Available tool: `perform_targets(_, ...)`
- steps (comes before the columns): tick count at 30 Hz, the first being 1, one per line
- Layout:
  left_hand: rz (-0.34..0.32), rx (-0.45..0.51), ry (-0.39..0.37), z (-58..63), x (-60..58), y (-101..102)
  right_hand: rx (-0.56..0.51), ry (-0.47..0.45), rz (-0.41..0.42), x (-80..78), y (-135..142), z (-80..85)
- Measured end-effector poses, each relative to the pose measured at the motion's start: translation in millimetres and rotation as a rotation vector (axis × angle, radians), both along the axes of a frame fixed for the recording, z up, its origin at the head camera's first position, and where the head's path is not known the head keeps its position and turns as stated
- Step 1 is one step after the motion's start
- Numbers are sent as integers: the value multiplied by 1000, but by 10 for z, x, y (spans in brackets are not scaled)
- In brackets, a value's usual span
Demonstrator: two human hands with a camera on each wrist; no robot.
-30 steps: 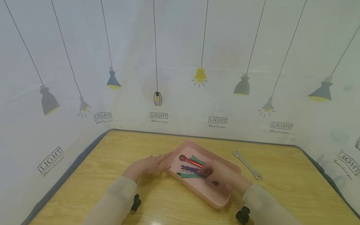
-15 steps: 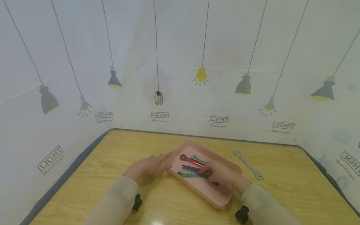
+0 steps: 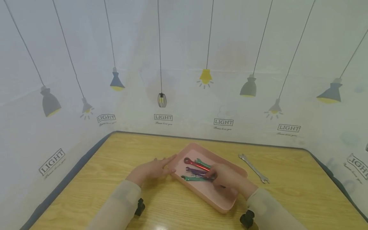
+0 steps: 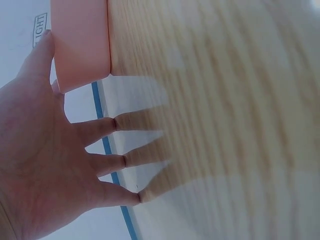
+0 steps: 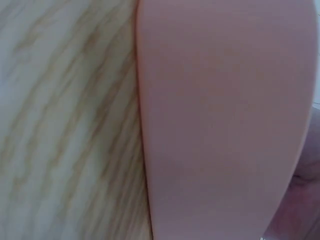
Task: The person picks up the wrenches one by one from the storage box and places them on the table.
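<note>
A pink tray (image 3: 227, 204) lies at an angle on the table, holding several wrenches. In it are a red wrench (image 3: 198, 165), a purple wrench (image 3: 194, 171) and a green wrench (image 3: 195, 179), with another green wrench (image 3: 199, 162) behind the red one. My right hand (image 3: 225, 176) reaches in over their right ends, fingers curled and pinching a wrench there; the dark end of one shows below the hand. Which wrench it pinches I cannot tell. My left hand (image 4: 55, 145) is spread at the tray's left corner, its thumb along the wall and the other fingers reaching down to the table.
A silver open-end wrench (image 3: 254, 169) lies on the wooden table (image 3: 95, 191) to the right of the tray. A white curtain printed with lamps (image 3: 184, 48) stands along the back and both sides. In the right wrist view the tray wall (image 5: 225, 120) hides most of the right hand.
The right hand's fingers have shifted slightly, and the dark wrench end below the hand has turned and looks thinner. The left hand and the tray have stayed in place.
</note>
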State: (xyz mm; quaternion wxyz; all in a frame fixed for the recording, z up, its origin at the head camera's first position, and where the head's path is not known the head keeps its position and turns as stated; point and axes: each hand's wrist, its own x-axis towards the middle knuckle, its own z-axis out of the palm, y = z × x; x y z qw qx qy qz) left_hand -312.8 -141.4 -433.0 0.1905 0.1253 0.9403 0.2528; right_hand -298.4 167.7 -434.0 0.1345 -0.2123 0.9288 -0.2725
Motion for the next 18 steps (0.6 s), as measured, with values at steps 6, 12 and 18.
perform_targets(6,-2,-5,0,36,16,4,-51,-49,-10,19,34,60)
perform_targets(12,-15,-12,2,44,26,5,-98,-46,-5,41,63,85)
perform_targets(18,-13,6,-2,21,25,-4,-161,4,-8,68,151,108)
